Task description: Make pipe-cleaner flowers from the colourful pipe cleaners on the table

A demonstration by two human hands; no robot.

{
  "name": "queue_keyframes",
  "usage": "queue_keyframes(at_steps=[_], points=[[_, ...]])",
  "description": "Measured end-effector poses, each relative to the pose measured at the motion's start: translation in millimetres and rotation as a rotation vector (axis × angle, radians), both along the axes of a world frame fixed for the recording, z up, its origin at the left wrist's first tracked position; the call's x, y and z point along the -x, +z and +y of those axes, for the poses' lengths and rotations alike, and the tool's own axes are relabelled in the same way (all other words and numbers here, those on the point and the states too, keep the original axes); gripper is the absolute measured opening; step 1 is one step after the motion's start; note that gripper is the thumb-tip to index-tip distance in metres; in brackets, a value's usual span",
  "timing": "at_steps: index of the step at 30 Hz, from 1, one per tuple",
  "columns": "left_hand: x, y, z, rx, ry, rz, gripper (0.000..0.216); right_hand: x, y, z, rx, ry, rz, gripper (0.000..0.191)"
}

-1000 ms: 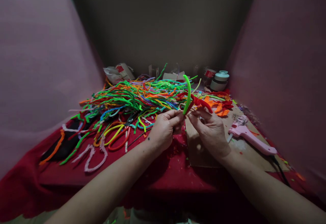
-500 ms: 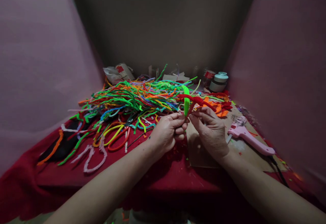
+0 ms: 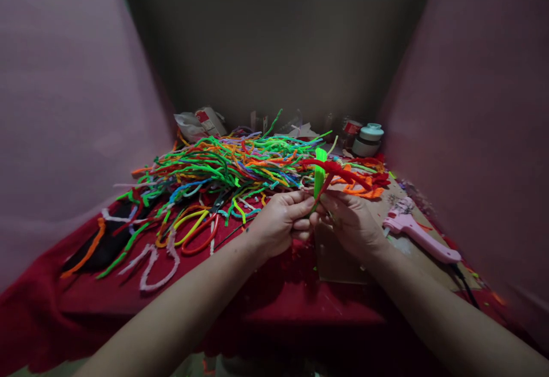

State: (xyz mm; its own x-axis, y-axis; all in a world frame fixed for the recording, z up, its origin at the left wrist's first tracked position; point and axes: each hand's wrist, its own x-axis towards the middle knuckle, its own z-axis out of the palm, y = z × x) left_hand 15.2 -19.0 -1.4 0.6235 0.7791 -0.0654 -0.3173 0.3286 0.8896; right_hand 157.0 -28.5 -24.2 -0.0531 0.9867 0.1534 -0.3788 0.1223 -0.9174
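My left hand [image 3: 281, 221] and my right hand [image 3: 348, 222] meet over the red cloth, fingers pinched together on a small bundle of pipe cleaners. A bright green pipe cleaner [image 3: 319, 173] rises from the pinch, folded over on itself. Red pipe cleaner pieces [image 3: 338, 172] branch off it to the right. Just behind the hands lies a large heap of multicoloured pipe cleaners [image 3: 223, 168].
A pink glue gun [image 3: 418, 233] with a black cord lies on a cardboard sheet [image 3: 338, 262] to the right. Orange-handled scissors [image 3: 195, 231] rest left of my hands. Jars [image 3: 368, 138] and crumpled packaging [image 3: 199, 122] stand at the back. Pink fabric walls close both sides.
The green pipe cleaner stood as a tall arc; it is now folded down short and doubled. My hands have drawn closer together around its base.
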Motion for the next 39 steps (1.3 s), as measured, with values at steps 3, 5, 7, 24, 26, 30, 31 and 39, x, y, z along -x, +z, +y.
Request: queue_keyframes(at_steps=[3,5,7,24,26,30,31,39], points=[[-2,1.4,-3,-0.052,0.038,-0.027,0.018,0,-0.1,1,0.007,0.007,0.104,0.010],[-2,1.5,-4,-0.072,0.049,-0.021,0.020,0,0.8,1,0.015,0.026,0.125,0.012],[-1,0.9,-3,-0.072,0.034,-0.001,0.021,-1,1.6,1,0.031,0.062,0.104,0.013],[-1,-0.7,-5,-0.246,0.217,0.185,0.027,-1,-2.0,2,-0.075,-0.074,-0.033,0.007],[-3,-0.1,-10,-0.475,0.362,0.299,0.027,1,-0.8,1,-0.052,-0.113,0.001,0.008],[-6,-3.8,-15,-0.790,0.500,0.385,0.018,3,1.1,-1,-0.022,-0.156,0.046,0.013],[-6,-4.9,-15,-0.801,0.500,0.394,0.018,3,1.3,-2,-0.021,-0.158,0.043,0.015],[-6,-5.4,-10,-0.251,0.202,0.088,0.028,-5,1.6,-1,-0.084,0.004,-0.069,0.015]])
